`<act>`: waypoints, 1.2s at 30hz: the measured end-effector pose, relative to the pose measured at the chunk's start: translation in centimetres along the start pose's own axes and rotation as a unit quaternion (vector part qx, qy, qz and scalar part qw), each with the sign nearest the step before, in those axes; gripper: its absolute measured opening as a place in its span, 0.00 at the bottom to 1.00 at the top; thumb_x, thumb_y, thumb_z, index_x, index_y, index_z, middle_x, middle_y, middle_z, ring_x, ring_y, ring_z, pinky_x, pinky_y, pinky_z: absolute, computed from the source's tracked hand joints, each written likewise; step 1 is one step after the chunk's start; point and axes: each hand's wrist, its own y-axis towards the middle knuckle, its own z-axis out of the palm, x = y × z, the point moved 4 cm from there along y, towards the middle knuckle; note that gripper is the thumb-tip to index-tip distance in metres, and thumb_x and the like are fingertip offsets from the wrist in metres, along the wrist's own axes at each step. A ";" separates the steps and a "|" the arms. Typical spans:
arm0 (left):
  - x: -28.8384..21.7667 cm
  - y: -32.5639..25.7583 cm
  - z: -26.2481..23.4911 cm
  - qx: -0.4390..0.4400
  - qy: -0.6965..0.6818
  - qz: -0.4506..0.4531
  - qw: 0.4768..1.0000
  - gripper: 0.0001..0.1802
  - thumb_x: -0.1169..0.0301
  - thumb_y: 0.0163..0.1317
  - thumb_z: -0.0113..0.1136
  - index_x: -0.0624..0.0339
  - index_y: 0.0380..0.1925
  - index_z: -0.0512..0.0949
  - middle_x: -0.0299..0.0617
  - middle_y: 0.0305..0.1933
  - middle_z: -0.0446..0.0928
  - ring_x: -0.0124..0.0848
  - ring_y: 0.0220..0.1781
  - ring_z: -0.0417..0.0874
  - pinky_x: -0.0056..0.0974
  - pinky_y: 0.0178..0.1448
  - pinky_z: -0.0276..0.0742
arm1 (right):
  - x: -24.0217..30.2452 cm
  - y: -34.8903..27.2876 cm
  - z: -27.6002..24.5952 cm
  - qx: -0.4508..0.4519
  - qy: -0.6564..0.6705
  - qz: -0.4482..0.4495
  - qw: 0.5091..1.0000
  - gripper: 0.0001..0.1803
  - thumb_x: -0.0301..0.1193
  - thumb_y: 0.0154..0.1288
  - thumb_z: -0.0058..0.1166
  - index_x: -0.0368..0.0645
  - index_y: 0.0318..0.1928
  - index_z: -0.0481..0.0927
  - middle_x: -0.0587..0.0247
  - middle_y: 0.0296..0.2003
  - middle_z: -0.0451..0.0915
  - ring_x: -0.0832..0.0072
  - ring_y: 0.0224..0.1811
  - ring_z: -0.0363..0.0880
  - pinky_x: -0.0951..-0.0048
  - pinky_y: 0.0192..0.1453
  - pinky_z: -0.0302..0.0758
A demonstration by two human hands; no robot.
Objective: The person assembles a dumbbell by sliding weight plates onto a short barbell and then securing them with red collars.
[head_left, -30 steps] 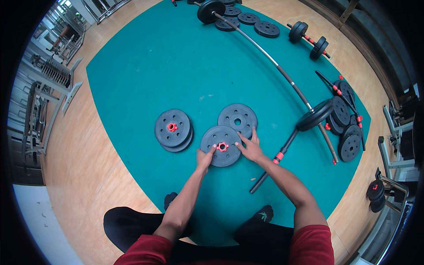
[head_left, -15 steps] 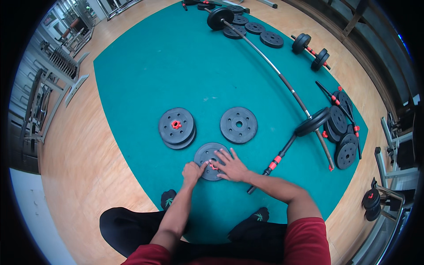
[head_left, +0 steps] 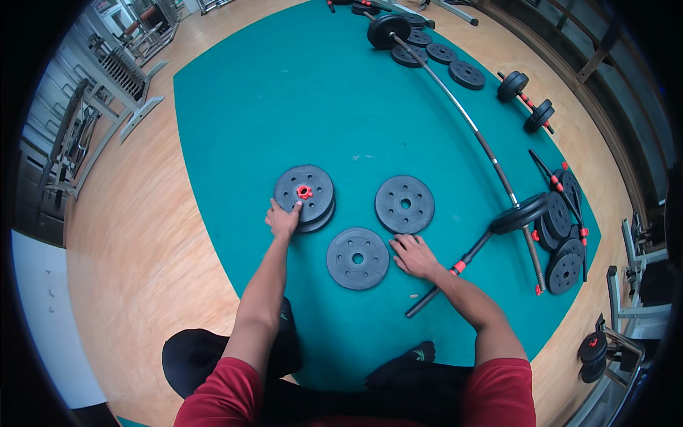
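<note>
My left hand (head_left: 284, 218) is at the near left rim of the upper black weight plate (head_left: 310, 178). Its thumb lies on the plate's face, just below a red star-shaped nut (head_left: 304, 192) at the centre, and its fingers go round the rim. Another black plate (head_left: 321, 219) shows partly beneath. My right hand (head_left: 415, 255), palm down with loosely bent fingers spread apart, touches the mat between two flat plates. One is the near plate (head_left: 358, 274), with its centre hole bare; the other is the right plate (head_left: 405, 188), which my fingertips almost meet. Anything under that palm is hidden.
A long barbell (head_left: 462, 112) crosses the green mat (head_left: 277, 107) on the right. Beside it lies a black bar with red collars (head_left: 464, 261). More plates (head_left: 565, 267) and a dumbbell (head_left: 526, 101) sit along the right edge. Gym machines (head_left: 117, 85) stand left.
Both hands have left the near plate; the red nut seen there is gone from it. My left hand moved to the left stack, my right hand to the mat. The view shifted slightly.
</note>
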 end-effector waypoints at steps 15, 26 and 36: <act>-6.4 -5.0 4.3 0.160 -0.001 0.192 0.968 0.54 0.46 0.58 0.62 0.60 0.75 0.45 0.55 0.77 0.49 0.46 0.81 0.37 0.65 0.77 0.31 | 1.2 4.3 -1.2 -0.033 -0.060 0.094 0.993 0.34 0.56 0.71 0.41 0.66 0.73 0.56 0.51 0.74 0.52 0.51 0.77 0.47 0.29 0.72 0.43; -6.4 -6.4 4.9 0.196 0.063 0.276 0.939 0.57 0.45 0.59 0.61 0.66 0.74 0.40 0.53 0.78 0.47 0.49 0.81 0.30 0.68 0.75 0.30 | -6.6 3.6 -1.9 0.067 -0.156 0.169 0.971 0.35 0.51 0.68 0.47 0.81 0.73 0.50 0.58 0.74 0.51 0.45 0.74 0.52 0.26 0.64 0.61; -5.6 -14.5 10.0 0.238 0.098 0.378 0.889 0.55 0.43 0.55 0.63 0.57 0.75 0.47 0.48 0.79 0.47 0.49 0.81 0.36 0.69 0.76 0.26 | -15.7 -0.2 -3.2 0.123 -0.153 0.367 0.909 0.38 0.31 0.71 0.42 0.82 0.74 0.45 0.55 0.72 0.58 0.50 0.74 0.56 0.31 0.70 0.55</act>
